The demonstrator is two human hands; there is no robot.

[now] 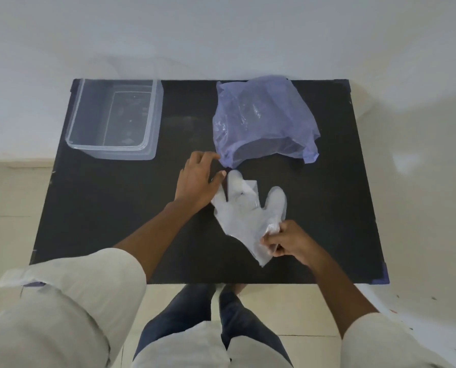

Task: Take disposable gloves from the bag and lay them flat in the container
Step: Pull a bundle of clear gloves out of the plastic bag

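A clear disposable glove (244, 212) lies spread on the black table (102, 213), fingers pointing away from me. My right hand (285, 241) pinches its cuff end at the near right. My left hand (199, 179) rests beside the glove's fingers with fingers apart, its thumb touching one glove finger, just in front of the mouth of the purple plastic bag (264, 118). The bag lies crumpled at the back right with its opening facing me. A clear rectangular container (152, 115) stands at the back left; nothing shows inside it.
The table sits against a white wall, with tiled floor on both sides. My legs and feet (211, 314) are at the near edge. Purple tape marks the table corners (383, 274).
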